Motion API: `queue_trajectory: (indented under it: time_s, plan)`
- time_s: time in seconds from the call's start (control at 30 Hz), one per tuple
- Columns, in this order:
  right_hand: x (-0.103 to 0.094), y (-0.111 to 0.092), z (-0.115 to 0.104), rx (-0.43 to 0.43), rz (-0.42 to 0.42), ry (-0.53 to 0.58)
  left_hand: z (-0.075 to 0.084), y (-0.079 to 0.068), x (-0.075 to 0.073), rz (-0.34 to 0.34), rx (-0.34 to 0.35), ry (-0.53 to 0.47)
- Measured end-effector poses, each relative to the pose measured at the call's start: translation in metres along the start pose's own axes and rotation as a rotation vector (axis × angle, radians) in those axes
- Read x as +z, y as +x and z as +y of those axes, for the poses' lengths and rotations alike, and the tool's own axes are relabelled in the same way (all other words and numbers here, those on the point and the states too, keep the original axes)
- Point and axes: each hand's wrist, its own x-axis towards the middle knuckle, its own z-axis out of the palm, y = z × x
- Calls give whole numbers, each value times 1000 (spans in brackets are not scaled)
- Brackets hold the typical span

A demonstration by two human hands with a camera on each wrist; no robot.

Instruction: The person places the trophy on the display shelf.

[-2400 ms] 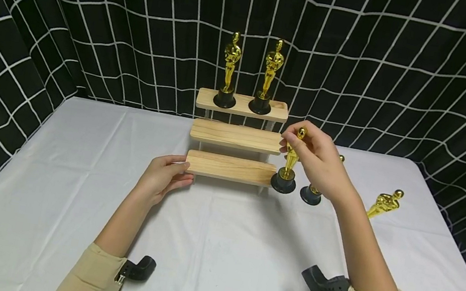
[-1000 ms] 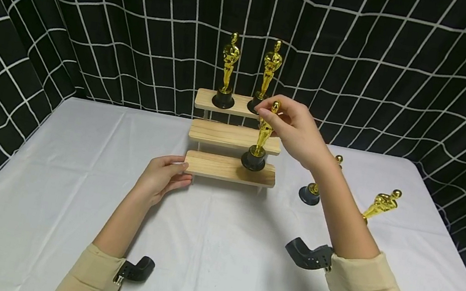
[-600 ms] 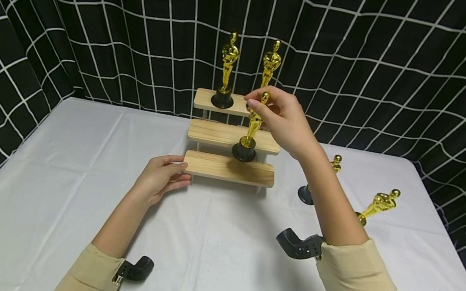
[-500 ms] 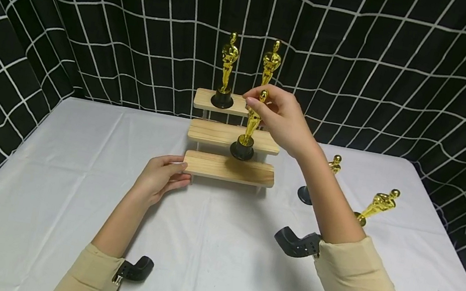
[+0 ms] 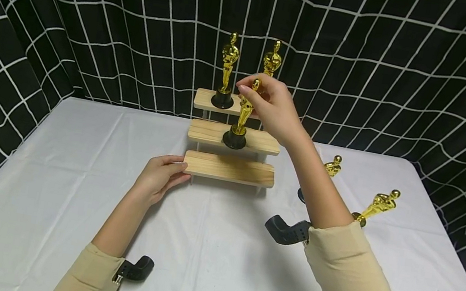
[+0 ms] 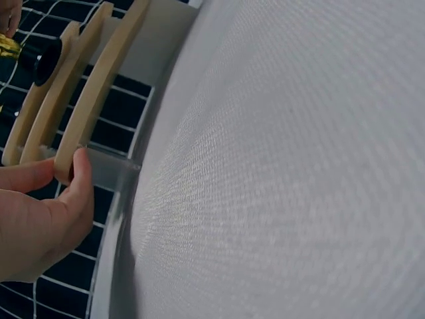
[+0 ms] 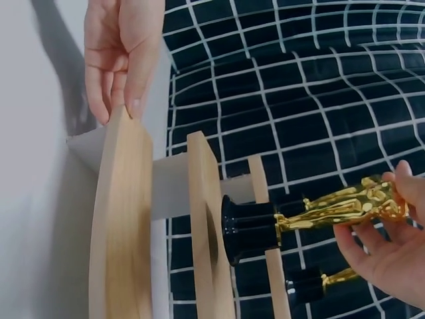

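Observation:
My right hand (image 5: pixel 273 106) pinches a gold trophy statuette (image 5: pixel 244 117) by its upper body. Its black base (image 7: pixel 249 229) is over the middle board of a three-tier wooden shelf (image 5: pixel 207 132), upright; I cannot tell whether they touch. Thumb and fingers of my left hand (image 5: pixel 161 177) grip the left end of the lowest board (image 5: pixel 229 169), as the left wrist view also shows. Up on the top board stand two matching statuettes, the left one (image 5: pixel 228 63) in full view and the right one (image 5: pixel 272 60) partly covered by my right hand.
Right of the shelf, one statuette (image 5: pixel 333 167) is partly hidden behind my right forearm. Another statuette (image 5: pixel 381 203) is farther right, also partly behind the arm. A white cloth (image 5: pixel 206 253) covers the table, and a black curtain with white grid lines (image 5: pixel 141 34) hangs behind.
My right hand has carried the statuette leftward and up, from beside the shelf's right end to over the middle board. The left hand has kept its grip on the lowest board.

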Motion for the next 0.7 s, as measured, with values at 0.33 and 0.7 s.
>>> queue_trajectory:
  time_s: [0.33,0.7]
  plan:
    - [11,19,-3,-44,12,-30,0,0,-1,1,1,-3]
    - [23,30,-6,-45,-17,6,0,-1,-1,-11,3,12]
